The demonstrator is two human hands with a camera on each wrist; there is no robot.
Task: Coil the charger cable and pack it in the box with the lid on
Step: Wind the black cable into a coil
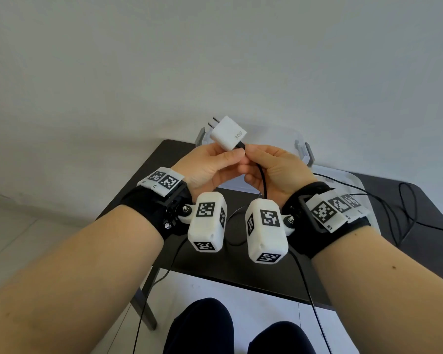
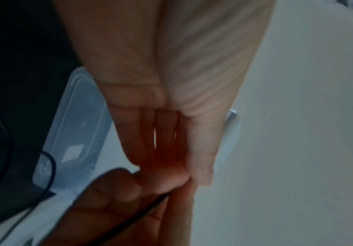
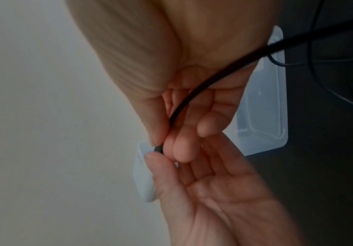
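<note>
Hands hide the plug joint: left hand (image 1: 210,164) fingers grip charger (image 1: 228,132), right hand (image 1: 271,167) fingers pinch cable (image 1: 262,180).

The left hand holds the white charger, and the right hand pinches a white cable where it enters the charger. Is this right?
Not quite: the cable is black, not white, as the head view shows. The rest is right: the left hand holds the white charger, and the right hand pinches the cable where it enters the charger.

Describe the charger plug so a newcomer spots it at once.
Start at the dark table, then go up to the two raised hands above it. The left hand holds the charger plug: the only white cube, marked 30W, metal prongs up, black cable attached.
</note>
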